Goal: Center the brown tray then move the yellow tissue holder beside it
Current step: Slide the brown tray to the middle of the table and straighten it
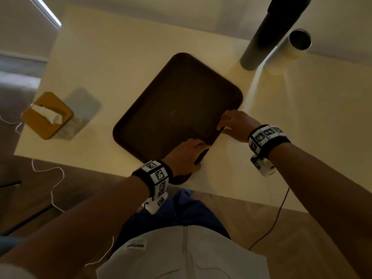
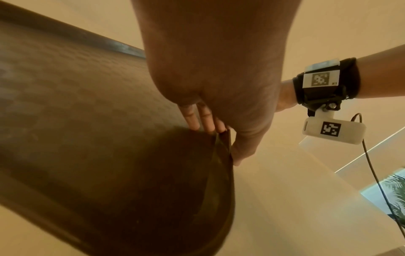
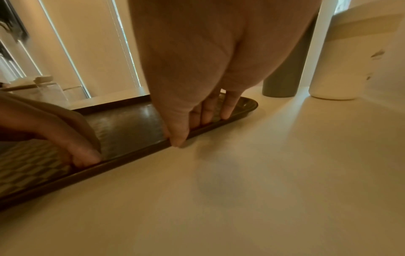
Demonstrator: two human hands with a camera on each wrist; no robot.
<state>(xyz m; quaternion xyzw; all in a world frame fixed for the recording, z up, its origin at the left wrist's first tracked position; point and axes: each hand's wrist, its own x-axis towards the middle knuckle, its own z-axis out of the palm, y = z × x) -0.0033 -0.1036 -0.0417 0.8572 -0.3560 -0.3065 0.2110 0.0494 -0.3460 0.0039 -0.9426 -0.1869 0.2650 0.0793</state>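
The brown tray lies flat and turned at an angle in the middle of the pale table. My left hand pinches its near right rim, fingers inside and thumb outside, as the left wrist view shows. My right hand grips the same long rim farther along; in the right wrist view its fingers press inside the tray and the thumb sits on the outer edge. The yellow tissue holder, with white tissue sticking out, stands at the table's left edge, apart from the tray.
A tall dark grey cylinder and a white cylinder stand at the table's far right, close to the tray's far corner. The table's near edge runs just behind my left wrist. Thin cables hang at the left and right.
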